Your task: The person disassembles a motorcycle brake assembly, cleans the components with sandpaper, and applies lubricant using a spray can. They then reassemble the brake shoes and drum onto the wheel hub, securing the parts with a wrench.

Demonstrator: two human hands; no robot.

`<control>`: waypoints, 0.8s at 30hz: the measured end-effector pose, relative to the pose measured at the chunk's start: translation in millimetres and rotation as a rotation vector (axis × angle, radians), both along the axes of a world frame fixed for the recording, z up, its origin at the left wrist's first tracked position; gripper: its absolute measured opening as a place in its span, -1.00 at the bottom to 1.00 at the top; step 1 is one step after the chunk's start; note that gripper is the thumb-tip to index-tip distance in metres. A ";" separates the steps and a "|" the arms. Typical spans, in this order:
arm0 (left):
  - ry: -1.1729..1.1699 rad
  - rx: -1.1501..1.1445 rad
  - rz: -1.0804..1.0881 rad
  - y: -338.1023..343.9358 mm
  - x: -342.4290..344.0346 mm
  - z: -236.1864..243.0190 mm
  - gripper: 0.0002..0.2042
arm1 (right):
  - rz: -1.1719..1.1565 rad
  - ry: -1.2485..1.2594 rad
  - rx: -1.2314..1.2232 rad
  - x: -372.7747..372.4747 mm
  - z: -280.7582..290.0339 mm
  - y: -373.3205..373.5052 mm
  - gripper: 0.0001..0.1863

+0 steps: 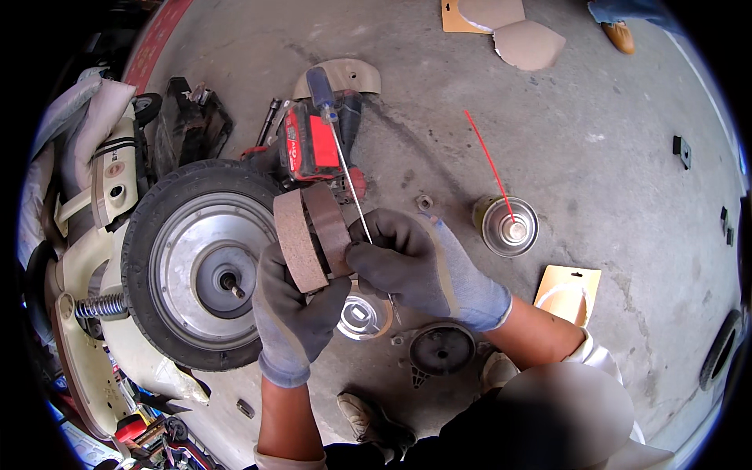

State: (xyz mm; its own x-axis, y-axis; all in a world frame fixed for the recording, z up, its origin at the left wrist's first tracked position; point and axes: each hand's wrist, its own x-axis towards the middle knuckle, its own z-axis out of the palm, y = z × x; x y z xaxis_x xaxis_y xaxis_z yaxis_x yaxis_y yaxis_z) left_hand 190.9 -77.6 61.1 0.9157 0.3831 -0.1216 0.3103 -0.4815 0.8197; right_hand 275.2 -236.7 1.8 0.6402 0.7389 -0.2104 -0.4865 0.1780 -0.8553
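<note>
My left hand [294, 313], in a grey work glove, is closed round a pair of curved brake shoes [298, 243] with brown linings, held up above the floor. My gloved right hand [411, 262] is closed too. Its fingers are round the shaft of a long screwdriver [345, 160], whose blue handle points away from me. The thumb of that hand presses at the right-hand shoe. What lies between the two shoes is mostly hidden by my fingers. To the left of my hands is a scooter wheel [207, 262] with a black tyre and a bare axle.
A red and black power tool [309, 145] lies beyond my hands. A spray can [505, 225] with a red straw stands right. Below my hands are a metal hub part [362, 312] and round black plate [442, 348]. Cardboard packaging [568, 294] lies right. Another person's shoe [619, 37] shows far right.
</note>
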 end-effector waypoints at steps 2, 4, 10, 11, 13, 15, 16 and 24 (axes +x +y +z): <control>-0.010 -0.070 -0.004 2.6 1.3 3.6 -0.55 | 0.032 -0.042 -0.026 5.2 -0.4 -5.7 -0.81; -0.061 -0.327 0.081 6.9 3.3 5.1 -0.56 | -0.043 0.089 0.068 5.4 -5.7 -3.9 -0.80; -0.100 -0.675 0.021 60.3 12.0 13.5 -0.58 | 0.146 0.511 0.275 10.4 -6.6 -20.2 -0.71; 0.036 -0.631 -0.008 62.4 12.8 17.0 -0.52 | 0.159 0.545 0.308 9.5 -10.1 -20.1 -0.72; 0.131 -0.758 -0.063 57.2 10.0 24.2 -0.50 | 0.152 0.584 0.488 2.9 -34.7 -8.7 -0.75; 0.119 -1.048 -0.060 50.6 -2.2 22.9 -0.45 | 0.178 0.754 0.807 0.4 -62.6 12.9 -0.79; 0.090 -1.105 -0.002 46.1 -2.5 22.7 -0.44 | 0.109 0.610 0.660 -0.1 -59.6 12.0 -0.80; 0.105 -1.052 0.106 46.2 -5.4 0.9 -0.41 | -0.265 0.075 -0.136 15.4 -15.6 16.4 -0.74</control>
